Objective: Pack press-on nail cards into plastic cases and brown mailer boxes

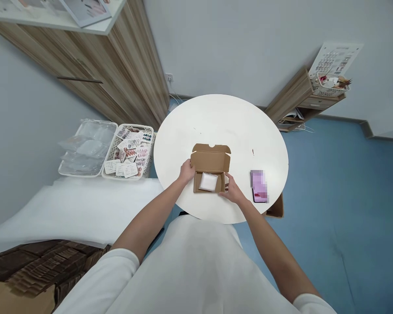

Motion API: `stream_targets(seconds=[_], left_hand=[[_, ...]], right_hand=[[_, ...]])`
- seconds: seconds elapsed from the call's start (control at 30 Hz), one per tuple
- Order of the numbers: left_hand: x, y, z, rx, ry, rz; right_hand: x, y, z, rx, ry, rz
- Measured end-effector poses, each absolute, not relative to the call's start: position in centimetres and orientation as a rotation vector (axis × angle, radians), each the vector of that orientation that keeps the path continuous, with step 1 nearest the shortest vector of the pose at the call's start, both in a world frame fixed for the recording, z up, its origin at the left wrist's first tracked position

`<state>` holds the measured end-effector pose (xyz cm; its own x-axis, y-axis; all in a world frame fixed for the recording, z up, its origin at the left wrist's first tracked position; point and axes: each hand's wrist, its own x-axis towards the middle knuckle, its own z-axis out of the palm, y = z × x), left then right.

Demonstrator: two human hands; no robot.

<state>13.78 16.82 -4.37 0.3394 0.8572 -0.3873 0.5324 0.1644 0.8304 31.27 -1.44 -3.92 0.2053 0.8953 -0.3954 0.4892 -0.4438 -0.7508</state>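
An open brown cardboard mailer box [210,162] sits on a round white table [222,126], its lid standing up at the back. Inside lies a white padded pouch [208,181]. My left hand [186,171] grips the box's left wall, fingers curled over the edge. My right hand [231,190] holds the box's right front corner, fingers closed on the cardboard.
A phone [259,186] lies on the table right of the box. Two white baskets [131,152] with packets and clear bags stand left of the table. Flat brown cardboard [42,266] is stacked at the lower left. A wooden cabinet [118,69] stands behind.
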Motion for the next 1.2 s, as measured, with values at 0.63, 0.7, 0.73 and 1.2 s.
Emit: stream_targets(seconds=[0.63,0.7,0.73,1.2], left_hand=[[11.6,13.2,-2.8,1.719,1.262,0.203],[11.4,13.1,-2.8,1.671,1.257,0.204],[11.2,13.1,-2.8,1.652,1.254,0.204],[9.9,15.2,0.0,1.060,1.086,-0.057]], right_hand=[[30.7,-0.9,-3.8,-2.055,-1.253,1.103],[30.7,-1.0,-3.7,-2.045,-1.301,1.090],[30.7,-1.0,-3.6,-2.043,-1.321,1.089],[32.1,-0.5,-1.9,-1.900,-1.208,1.280]])
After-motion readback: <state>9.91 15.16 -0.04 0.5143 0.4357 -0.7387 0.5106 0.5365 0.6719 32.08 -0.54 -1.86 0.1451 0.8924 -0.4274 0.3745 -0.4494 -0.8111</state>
